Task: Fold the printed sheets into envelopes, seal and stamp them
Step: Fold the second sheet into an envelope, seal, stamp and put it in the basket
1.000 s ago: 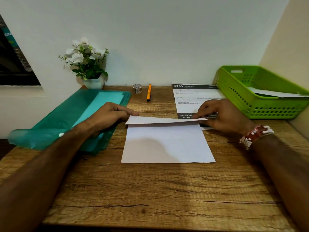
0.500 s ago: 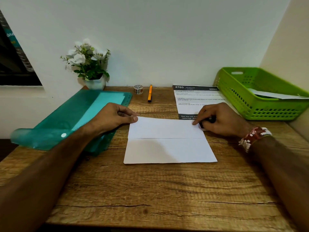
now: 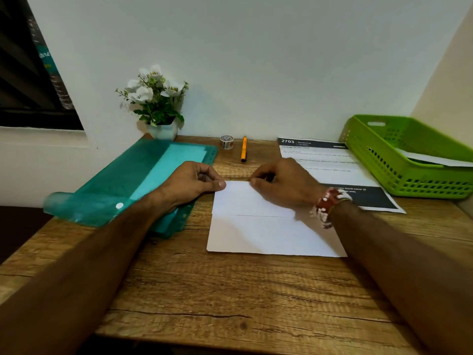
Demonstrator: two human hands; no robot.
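Observation:
A white sheet (image 3: 271,234) lies on the wooden desk (image 3: 230,290). Its upper part is folded down, leaving a flap edge across the middle. My left hand (image 3: 192,184) has curled fingers and its thumb pins the sheet's top left corner. My right hand (image 3: 281,187), with a beaded band at the wrist, has curled fingers that pinch the folded top edge a little right of the left thumb. A printed sheet (image 3: 332,165) headed 2703 lies behind my right hand, partly hidden by it. A small tape roll (image 3: 226,142) and an orange pen (image 3: 244,149) lie near the wall.
A teal plastic folder (image 3: 122,185) lies open on the left, under my left wrist. A green basket (image 3: 409,155) with paper inside stands at the right, by the side wall. A white flower pot (image 3: 162,129) stands at the back left.
The raised flap has been laid flat onto the sheet. My right hand slid left along the top fold, from the right corner towards my left thumb. My left hand stayed at the left corner.

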